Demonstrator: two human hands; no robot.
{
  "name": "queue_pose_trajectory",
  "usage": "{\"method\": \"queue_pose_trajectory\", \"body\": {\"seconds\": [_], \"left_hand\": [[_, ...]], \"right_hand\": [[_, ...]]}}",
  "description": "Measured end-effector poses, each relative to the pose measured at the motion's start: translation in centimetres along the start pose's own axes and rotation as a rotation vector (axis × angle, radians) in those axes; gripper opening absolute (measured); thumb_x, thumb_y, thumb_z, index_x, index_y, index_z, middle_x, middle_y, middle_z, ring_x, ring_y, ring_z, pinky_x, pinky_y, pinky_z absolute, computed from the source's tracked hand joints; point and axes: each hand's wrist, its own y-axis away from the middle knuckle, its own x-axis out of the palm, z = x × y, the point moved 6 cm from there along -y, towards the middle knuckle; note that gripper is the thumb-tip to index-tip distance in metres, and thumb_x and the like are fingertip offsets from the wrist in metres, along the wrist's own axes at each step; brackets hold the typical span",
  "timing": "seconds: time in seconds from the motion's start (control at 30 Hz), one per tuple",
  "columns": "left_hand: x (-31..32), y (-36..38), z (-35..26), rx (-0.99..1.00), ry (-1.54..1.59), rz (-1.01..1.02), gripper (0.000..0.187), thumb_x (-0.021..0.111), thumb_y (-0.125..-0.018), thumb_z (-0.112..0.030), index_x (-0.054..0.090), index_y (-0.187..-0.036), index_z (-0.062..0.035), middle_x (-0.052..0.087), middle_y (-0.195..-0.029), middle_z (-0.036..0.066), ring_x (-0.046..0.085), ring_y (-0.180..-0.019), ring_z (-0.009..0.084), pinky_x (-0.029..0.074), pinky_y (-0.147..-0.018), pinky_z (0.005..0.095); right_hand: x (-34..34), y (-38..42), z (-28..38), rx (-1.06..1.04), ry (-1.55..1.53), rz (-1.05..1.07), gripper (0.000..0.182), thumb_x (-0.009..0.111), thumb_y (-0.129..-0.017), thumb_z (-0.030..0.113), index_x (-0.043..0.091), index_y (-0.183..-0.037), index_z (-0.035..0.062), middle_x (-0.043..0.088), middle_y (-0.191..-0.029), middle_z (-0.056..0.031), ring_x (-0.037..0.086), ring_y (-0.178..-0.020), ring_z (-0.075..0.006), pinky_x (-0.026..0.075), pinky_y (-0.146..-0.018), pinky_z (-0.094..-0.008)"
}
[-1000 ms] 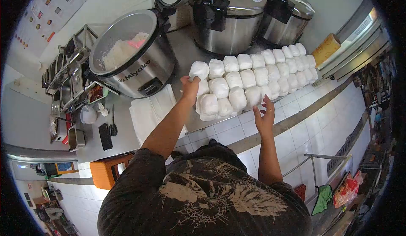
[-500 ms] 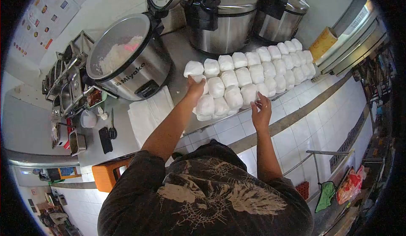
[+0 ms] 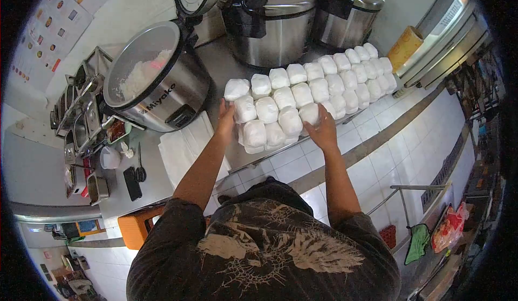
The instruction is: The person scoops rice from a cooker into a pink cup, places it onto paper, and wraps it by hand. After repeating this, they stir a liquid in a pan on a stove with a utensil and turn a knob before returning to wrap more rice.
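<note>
White paper-wrapped parcels (image 3: 282, 97) stand in long stacked rows on the steel counter. My left hand (image 3: 226, 121) is against the left end of the stack, its fingers stretched beside a wrapped parcel (image 3: 245, 108). At the front edge, my right hand (image 3: 322, 130) has its thumb and fingers around another wrapped parcel (image 3: 309, 113). What lies inside the wrappings is hidden.
An open rice cooker (image 3: 162, 85) holding white rice stands left, with two closed cookers (image 3: 275, 36) behind the stack. White paper sheets (image 3: 186, 147), scissors (image 3: 141, 169) and a black phone (image 3: 132, 183) lie on the counter (image 3: 154, 185). An orange stool (image 3: 132, 230) is below.
My left hand has come down and left, off the parcels at the rear left corner to the stack's side. My right hand has closed around a front parcel. The view has shifted slightly.
</note>
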Motion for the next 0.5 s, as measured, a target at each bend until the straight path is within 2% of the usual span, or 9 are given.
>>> {"method": "queue_pose_trajectory", "body": {"seconds": [0.13,0.23,0.33,0.4,0.47,0.5], "left_hand": [[-0.6,-1.4,0.3,0.110,0.063,-0.029,0.083,0.052,-0.100,-0.057,0.011,-0.162,-0.0217,0.026,-0.164,0.007,0.028,-0.148,0.0277,0.026,-0.116,0.0510],[-1.2,-2.4,0.1,0.118,-0.025,0.057,0.083,0.050,-0.101,-0.057,0.009,-0.163,-0.0206,0.022,-0.165,0.008,0.025,-0.150,0.0280,0.024,-0.118,0.0511],[-1.2,-3.1,0.7,0.149,-0.073,0.113,0.084,0.050,-0.101,-0.056,0.004,-0.163,-0.0212,0.017,-0.167,0.010,0.021,-0.151,0.0283,0.020,-0.120,0.0521],[-0.7,-1.6,0.4,0.151,0.016,0.070,0.086,0.050,-0.101,-0.055,0.001,-0.163,-0.0214,0.016,-0.167,0.010,0.019,-0.152,0.0290,0.018,-0.121,0.0524],[-0.7,-0.9,0.8,0.155,0.042,0.061,0.087,0.050,-0.101,-0.055,-0.002,-0.162,-0.0219,0.015,-0.167,0.010,0.017,-0.152,0.0297,0.017,-0.121,0.0516],[-1.2,-1.2,1.6,0.157,0.026,0.070,0.088,0.051,-0.101,-0.055,-0.003,-0.162,-0.0223,0.014,-0.167,0.011,0.017,-0.153,0.0301,0.017,-0.121,0.0507]], "right_hand": [[-0.5,-1.1,-1.1,0.216,-0.106,0.020,0.070,0.077,-0.073,0.025,0.056,-0.131,-0.0072,0.069,-0.110,-0.0294,0.068,-0.104,-0.0403,0.053,-0.092,-0.0442],[-2.2,0.0,1.0,0.212,-0.308,-0.006,0.066,0.078,-0.072,0.027,0.059,-0.126,-0.0073,0.071,-0.104,-0.0282,0.071,-0.098,-0.0389,0.055,-0.087,-0.0434],[-2.2,2.5,6.4,0.295,-0.270,0.104,0.068,0.082,-0.074,0.027,0.057,-0.129,-0.0033,0.070,-0.108,-0.0257,0.070,-0.097,-0.0331,0.055,-0.085,-0.0401],[-0.1,4.5,9.4,0.281,-0.304,0.093,0.065,0.082,-0.074,0.030,0.057,-0.126,-0.0010,0.070,-0.105,-0.0248,0.070,-0.094,-0.0360,0.055,-0.083,-0.0436],[1.7,5.7,12.0,0.237,-0.074,0.042,0.061,0.082,-0.074,0.031,0.056,-0.120,0.0000,0.070,-0.099,-0.0233,0.069,-0.089,-0.0406,0.054,-0.080,-0.0481],[3.1,6.3,12.0,0.212,-0.042,0.010,0.058,0.081,-0.075,0.032,0.057,-0.117,0.0008,0.068,-0.098,-0.0234,0.067,-0.093,-0.0431,0.053,-0.080,-0.0498]]}}
